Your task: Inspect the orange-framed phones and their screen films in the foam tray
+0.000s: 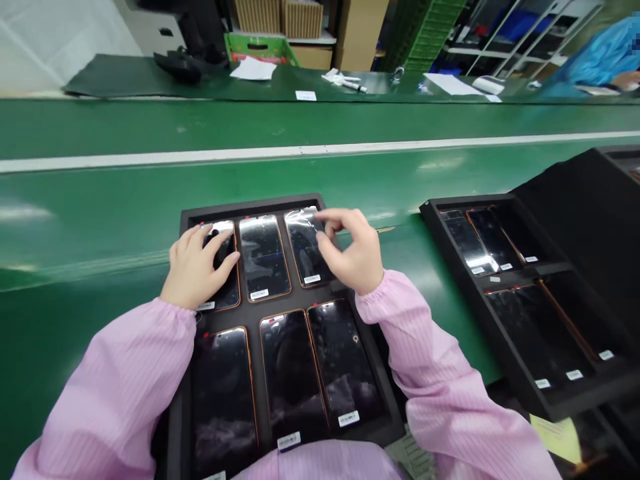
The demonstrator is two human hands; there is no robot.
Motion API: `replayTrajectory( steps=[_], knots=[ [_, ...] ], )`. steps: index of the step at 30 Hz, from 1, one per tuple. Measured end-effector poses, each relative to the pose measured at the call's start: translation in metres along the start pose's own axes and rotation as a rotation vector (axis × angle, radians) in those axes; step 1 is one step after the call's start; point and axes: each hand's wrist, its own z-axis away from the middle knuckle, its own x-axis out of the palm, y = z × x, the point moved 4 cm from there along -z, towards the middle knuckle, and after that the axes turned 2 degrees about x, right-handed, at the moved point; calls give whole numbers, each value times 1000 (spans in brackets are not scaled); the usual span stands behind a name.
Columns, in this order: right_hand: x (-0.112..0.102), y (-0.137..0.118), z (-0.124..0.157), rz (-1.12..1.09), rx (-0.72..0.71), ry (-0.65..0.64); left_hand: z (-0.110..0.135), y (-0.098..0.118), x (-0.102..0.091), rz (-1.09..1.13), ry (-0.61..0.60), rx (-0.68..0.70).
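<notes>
A black foam tray (253, 200) in front of me holds several phones in two rows, screens up, with orange edges and white barcode labels. My left hand (197, 267) lies over the back-left phone (230, 283), fingers spread, partly covering it. At the tray's back-right corner my right hand (353, 250) hovers at the edge of another phone (303, 250). Its thumb and index finger are apart, the other fingers curled; whether the tips touch the screen I cannot tell. Between the hands lies the back-middle phone (264, 257). In the front row, one right-hand phone (345, 360) bears a small round mark.
To the right stands a second black tray (463, 313) of phones, a dark panel beside it. A green belt (125, 200) runs across behind a white strip (200, 159). Papers (254, 69) lie on the far ledge. A person in a blue sleeve (595, 60) is at far right.
</notes>
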Motion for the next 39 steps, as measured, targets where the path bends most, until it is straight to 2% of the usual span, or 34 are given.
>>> replayTrajectory(
  steps=[2, 6, 7, 9, 11, 13, 15, 20, 24, 27, 30, 33, 39],
  knots=[
    [-2, -9, 24, -44, -53, -129, 0, 0, -1, 13, 19, -3],
    [5, -7, 68, 32, -92, -547, -2, -3, -7, 104, 118, -36],
    [8, -5, 76, 105, -107, -616, -2, -5, -9, 126, 144, -39],
    [14, -2, 88, 262, -134, -675, 0, -6, -13, 146, 183, -32],
    [19, -1, 93, 349, -139, -670, 6, -5, -17, 146, 209, -7],
    [22, -2, 95, 348, -130, -667, 18, 1, -22, 154, 238, 29],
    [22, -3, 95, 309, -128, -659, 34, 13, -25, 178, 207, 102],
    [12, 1, 94, 158, -117, -618, 77, 59, -21, 287, -97, 359],
    [3, 7, 95, 18, -145, -607, 91, 82, -8, 306, -228, 397],
    [-4, 10, 93, -154, -64, -562, 92, 84, 3, 283, -291, 391],
    [-9, 12, 90, -270, 52, -550, 90, 81, 7, 257, -295, 390],
    [-11, 11, 89, -322, 121, -577, 91, 79, 7, 237, -284, 410],
    [-10, 15, 91, -332, 166, -580, 92, 79, 5, 269, -285, 398]
  ],
)
